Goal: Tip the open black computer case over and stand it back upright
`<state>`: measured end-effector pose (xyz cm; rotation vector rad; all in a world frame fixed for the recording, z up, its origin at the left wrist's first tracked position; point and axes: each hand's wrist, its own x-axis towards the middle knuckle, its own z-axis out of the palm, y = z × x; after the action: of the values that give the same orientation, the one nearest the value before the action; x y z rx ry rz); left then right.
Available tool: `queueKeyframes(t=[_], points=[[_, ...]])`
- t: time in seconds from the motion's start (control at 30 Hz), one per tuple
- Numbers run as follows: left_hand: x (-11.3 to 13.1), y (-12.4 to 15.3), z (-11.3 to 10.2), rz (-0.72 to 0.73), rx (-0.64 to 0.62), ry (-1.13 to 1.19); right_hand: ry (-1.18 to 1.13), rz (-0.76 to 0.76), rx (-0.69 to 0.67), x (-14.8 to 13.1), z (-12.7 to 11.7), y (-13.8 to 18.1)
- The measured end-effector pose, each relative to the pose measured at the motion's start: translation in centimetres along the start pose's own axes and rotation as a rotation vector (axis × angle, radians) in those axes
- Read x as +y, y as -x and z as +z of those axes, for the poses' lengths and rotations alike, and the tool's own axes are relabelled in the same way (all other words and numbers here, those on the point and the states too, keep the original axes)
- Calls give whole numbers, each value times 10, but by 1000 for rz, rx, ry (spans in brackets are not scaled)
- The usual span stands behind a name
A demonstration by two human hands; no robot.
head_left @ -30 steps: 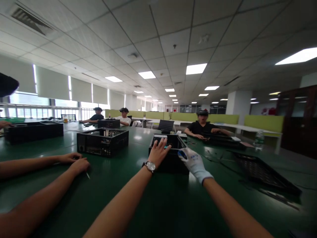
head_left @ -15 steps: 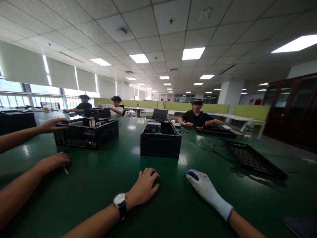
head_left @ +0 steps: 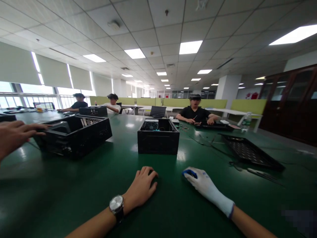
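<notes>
We rest our bare left hand palm down on the green table, a wristwatch on its wrist; our right hand, in a white glove with blue patches, curls its fingers, well apart from the left; beyond both we see an open computer case with a fan, untouched; leftward, a co-worker's hand reaches to a second case; a perforated black panel lies rightward.
</notes>
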<state>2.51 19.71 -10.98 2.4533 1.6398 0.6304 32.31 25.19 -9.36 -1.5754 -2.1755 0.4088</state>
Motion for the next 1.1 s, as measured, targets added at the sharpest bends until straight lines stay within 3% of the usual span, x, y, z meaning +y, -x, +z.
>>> queueKeyframes(t=[0.4,0.73,1.1], points=[[1,0,3,60,-16,-18,-125,91,5,1,1,-1],[-1,-2,5,72,-3,-13,-79,-30,2,4,5,-4],[-2,-2,5,73,-12,-37,-46,-18,13,-2,3,-1]])
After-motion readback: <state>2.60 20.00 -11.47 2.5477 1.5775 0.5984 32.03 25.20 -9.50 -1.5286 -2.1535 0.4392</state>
